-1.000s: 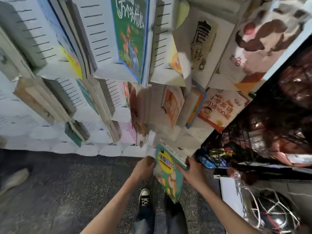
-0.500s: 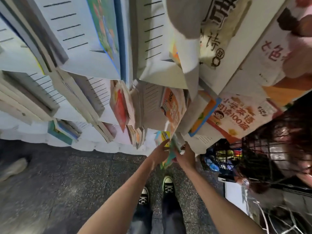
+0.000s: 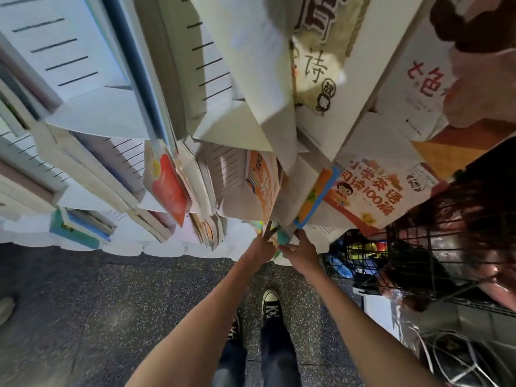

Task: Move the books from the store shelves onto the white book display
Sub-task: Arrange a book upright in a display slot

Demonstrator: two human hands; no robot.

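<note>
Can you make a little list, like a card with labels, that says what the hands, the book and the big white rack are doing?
left hand: on the teal book, by its left edge
right hand: on the same book, by its right edge
teal book: mostly hidden, low in the rack
white book display: tiered pockets, many holding books
floor: dark and speckled

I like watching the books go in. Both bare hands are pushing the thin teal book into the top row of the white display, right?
Not the top row. The head view shows the left hand and right hand pressing the thin teal book into the lowest row of the white display, near the floor.
</note>
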